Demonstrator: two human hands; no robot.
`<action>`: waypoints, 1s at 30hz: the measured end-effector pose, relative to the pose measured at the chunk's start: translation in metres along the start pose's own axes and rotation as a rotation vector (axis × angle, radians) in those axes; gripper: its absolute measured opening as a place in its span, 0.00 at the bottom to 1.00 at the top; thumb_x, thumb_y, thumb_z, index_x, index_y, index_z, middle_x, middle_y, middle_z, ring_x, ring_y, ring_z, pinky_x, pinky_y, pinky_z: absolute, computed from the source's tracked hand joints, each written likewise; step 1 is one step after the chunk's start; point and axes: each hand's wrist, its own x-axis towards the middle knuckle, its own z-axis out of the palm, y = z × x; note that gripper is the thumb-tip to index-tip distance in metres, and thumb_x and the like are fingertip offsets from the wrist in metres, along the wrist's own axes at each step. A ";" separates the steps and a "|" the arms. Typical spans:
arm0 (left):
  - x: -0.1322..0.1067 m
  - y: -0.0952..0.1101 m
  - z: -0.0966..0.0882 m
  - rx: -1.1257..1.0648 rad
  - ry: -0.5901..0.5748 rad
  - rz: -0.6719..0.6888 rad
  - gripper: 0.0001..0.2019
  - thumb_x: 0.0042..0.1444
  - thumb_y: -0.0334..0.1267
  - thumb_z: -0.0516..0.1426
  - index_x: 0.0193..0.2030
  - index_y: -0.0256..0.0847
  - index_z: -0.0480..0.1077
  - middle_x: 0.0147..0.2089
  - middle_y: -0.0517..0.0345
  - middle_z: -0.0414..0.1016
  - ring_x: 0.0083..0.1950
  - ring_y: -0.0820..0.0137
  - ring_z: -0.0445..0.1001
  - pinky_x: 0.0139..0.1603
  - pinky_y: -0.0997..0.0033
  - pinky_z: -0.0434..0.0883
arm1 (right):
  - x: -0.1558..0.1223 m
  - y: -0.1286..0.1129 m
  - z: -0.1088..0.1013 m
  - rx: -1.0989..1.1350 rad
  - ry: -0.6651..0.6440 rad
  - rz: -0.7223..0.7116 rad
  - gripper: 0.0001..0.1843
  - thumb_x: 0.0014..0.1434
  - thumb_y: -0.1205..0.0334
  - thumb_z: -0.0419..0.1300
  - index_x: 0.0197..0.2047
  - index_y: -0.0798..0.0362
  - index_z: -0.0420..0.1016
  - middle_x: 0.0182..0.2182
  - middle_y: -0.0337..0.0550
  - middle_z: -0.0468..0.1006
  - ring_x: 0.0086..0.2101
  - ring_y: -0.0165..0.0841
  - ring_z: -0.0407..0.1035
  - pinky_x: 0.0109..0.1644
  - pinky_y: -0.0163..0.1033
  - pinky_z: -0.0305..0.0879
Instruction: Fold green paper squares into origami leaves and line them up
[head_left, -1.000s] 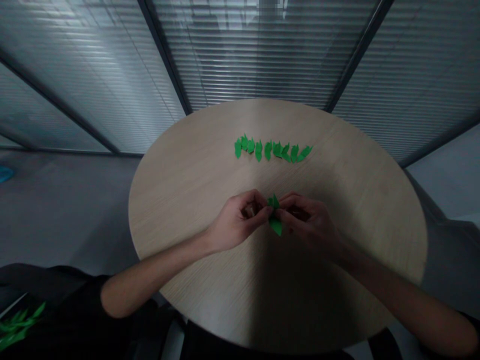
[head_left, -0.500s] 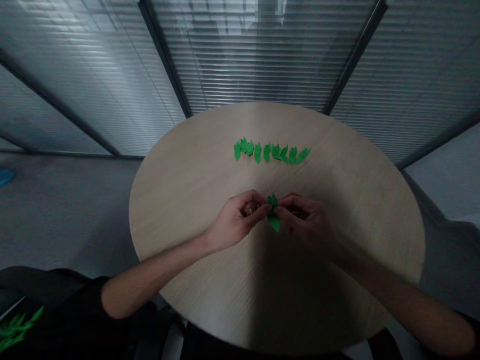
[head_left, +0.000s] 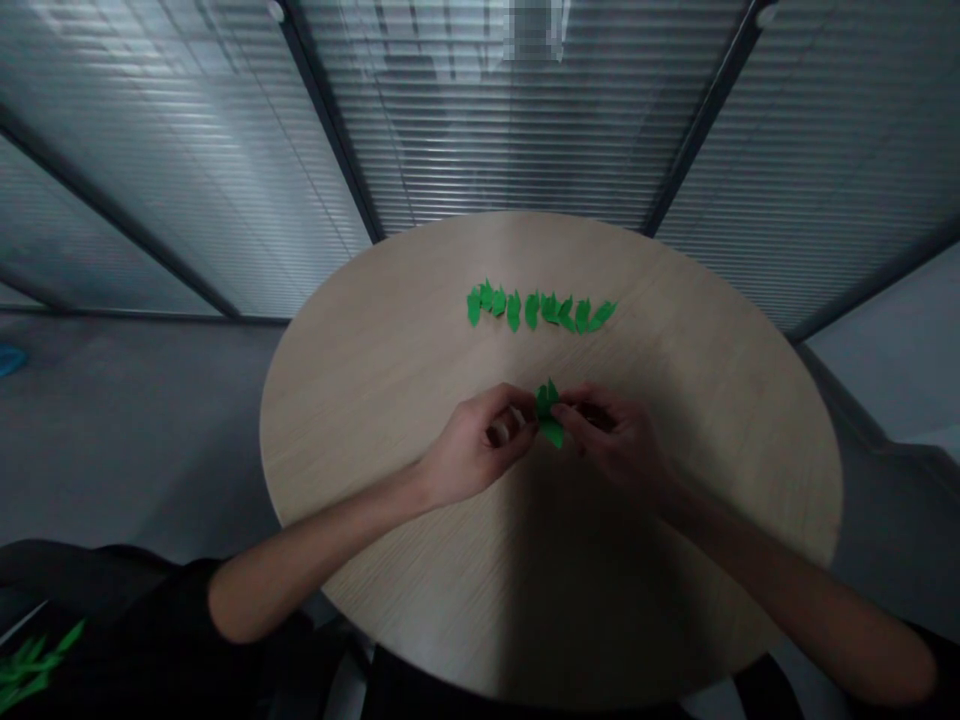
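Observation:
Above the middle of the table, a small green folded paper piece (head_left: 553, 433) with pointed tips is between my hands. My right hand (head_left: 622, 440) pinches its right side, the thumb lying across the front. At its left edge, my left hand (head_left: 476, 445) has thumb and forefinger curled together on the paper. Part of the piece is hidden behind the fingertips. Farther off lies a row of similar green paper pieces (head_left: 532, 311), some of them overlapping.
The round wooden table (head_left: 360, 370) stands close to a glass partition with blinds (head_left: 465, 150). Several more green pieces (head_left: 34, 665) rest on something dark at the lower left. A blue object (head_left: 10, 359) is on the floor at the far left.
My left thumb has drawn back from the front of the paper toward its left edge. The folded piece has tilted a little, showing more of its upper part.

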 end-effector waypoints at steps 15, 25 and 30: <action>0.018 -0.027 -0.006 0.468 -0.002 0.087 0.06 0.63 0.34 0.59 0.45 0.39 0.77 0.42 0.55 0.76 0.32 0.72 0.70 0.33 0.71 0.66 | 0.024 0.028 -0.006 -0.396 -0.060 -0.300 0.06 0.61 0.63 0.64 0.38 0.54 0.83 0.32 0.40 0.77 0.27 0.29 0.67 0.34 0.36 0.64; 0.031 -0.038 -0.020 0.536 0.179 0.017 0.11 0.62 0.30 0.55 0.47 0.39 0.78 0.44 0.52 0.79 0.36 0.67 0.74 0.40 0.67 0.70 | 0.033 0.035 -0.005 -0.524 -0.109 -0.307 0.08 0.64 0.61 0.65 0.40 0.54 0.85 0.33 0.41 0.77 0.29 0.30 0.67 0.38 0.37 0.62; 0.039 -0.049 -0.028 0.529 0.245 -0.019 0.10 0.62 0.31 0.55 0.45 0.38 0.77 0.42 0.52 0.79 0.34 0.68 0.74 0.40 0.69 0.70 | 0.036 0.037 -0.004 -0.530 -0.106 -0.305 0.06 0.62 0.61 0.66 0.39 0.53 0.85 0.34 0.42 0.78 0.27 0.28 0.66 0.37 0.36 0.62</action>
